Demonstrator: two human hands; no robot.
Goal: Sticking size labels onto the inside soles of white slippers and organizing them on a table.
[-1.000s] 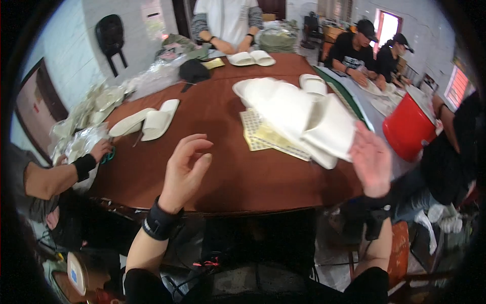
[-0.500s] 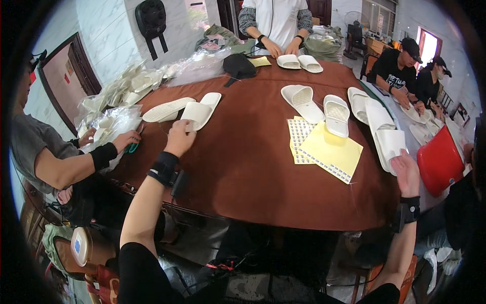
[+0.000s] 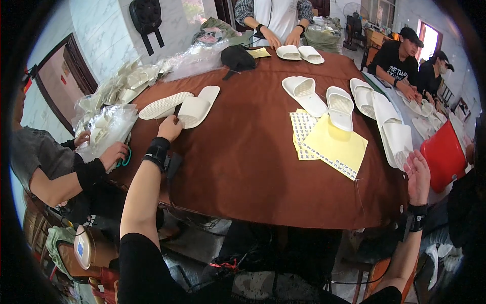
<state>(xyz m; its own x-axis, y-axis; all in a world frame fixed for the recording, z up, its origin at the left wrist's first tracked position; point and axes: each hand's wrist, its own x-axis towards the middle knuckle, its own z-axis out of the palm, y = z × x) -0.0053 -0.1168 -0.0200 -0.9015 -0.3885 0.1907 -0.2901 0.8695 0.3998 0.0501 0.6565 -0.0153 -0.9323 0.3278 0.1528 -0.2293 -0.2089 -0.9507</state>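
My left hand [image 3: 169, 127] reaches across the brown table [image 3: 243, 167] and its fingers curl on the near end of a white slipper [image 3: 196, 108]. A second white slipper [image 3: 163, 105] lies sole-up just left of it. My right hand [image 3: 418, 169] is open at the table's right edge, palm up and fingers apart, next to a row of white slippers [image 3: 396, 137]. Two more white slippers [image 3: 324, 99] lie mid-table above yellow sticker sheets [image 3: 335, 145].
A person at the left handles clear bags of slippers [image 3: 104, 126]. Across the table another person's hands rest by a slipper pair [image 3: 299, 52]. Two people sit at the far right. A red bucket [image 3: 445, 154] stands beside my right hand. A black cap [image 3: 238, 58] lies far back.
My right hand has put down the stack of slippers it held up and now hangs empty. My left hand has stretched out to the slipper at the far left.
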